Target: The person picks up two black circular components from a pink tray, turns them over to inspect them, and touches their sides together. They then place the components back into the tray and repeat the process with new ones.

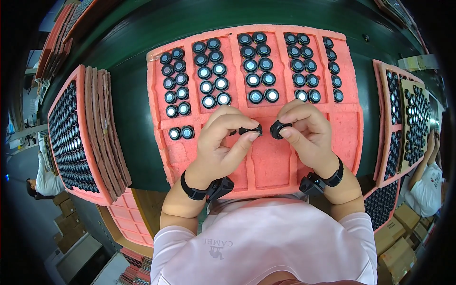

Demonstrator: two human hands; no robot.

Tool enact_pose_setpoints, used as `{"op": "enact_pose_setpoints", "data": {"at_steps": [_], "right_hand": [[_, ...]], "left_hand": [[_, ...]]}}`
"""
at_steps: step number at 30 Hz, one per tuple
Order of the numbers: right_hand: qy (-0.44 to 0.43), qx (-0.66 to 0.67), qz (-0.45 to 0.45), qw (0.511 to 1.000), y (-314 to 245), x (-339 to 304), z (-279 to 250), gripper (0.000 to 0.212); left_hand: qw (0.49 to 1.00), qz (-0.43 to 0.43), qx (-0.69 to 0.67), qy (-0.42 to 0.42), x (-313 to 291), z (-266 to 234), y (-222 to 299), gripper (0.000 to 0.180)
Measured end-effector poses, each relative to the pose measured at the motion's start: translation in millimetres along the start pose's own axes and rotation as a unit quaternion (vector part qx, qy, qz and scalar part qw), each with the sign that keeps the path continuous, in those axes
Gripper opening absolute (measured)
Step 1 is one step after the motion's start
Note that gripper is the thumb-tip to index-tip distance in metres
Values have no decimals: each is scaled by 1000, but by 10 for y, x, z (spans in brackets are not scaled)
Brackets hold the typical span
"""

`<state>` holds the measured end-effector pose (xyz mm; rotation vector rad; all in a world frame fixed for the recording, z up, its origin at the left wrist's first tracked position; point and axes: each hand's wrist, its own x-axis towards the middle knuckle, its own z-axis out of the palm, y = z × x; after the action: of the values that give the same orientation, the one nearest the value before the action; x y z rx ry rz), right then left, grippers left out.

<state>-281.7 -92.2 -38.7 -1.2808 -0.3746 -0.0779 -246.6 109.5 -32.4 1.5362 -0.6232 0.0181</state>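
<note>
My left hand [221, 142] pinches a small black round part [250, 129] between thumb and fingertips, tilted on its edge. Close beside it, my right hand [308, 135] grips a second black round part [276, 129] the same way; a narrow gap seems to separate the two. Both hands hover over the near half of a pink foam tray [354, 114] divided into compartments. In its far compartments stand paired columns of black round parts [255, 96] with shiny, lens-like tops. A lone pair of these parts [175, 133] sits in the left compartment, nearer to me.
The tray lies on a dark green bench [134, 95]. At left, stacked pink foam trays [104, 128] carry a full top layer of black parts. More filled trays [380, 118] stand at right. Cardboard boxes [398, 242] are below right. Other people [427, 185] sit at both sides.
</note>
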Motion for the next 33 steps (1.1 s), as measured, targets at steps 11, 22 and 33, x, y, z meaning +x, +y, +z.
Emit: {"op": "enact_pose_setpoints", "data": {"at_steps": [11,22,33], "right_hand": [[-10,-252,90,963,-226,96,-21,21],[-127,-568,29,812,-204,45,-98,24],[-128,-576,32,807,-190,37,-83,22]], "left_hand": [[991,-98,89,-6,58,-4,0,22],[923,82,335,-171,92,15,-158,28],[911,29,369,-185,91,27,-98,35]]}}
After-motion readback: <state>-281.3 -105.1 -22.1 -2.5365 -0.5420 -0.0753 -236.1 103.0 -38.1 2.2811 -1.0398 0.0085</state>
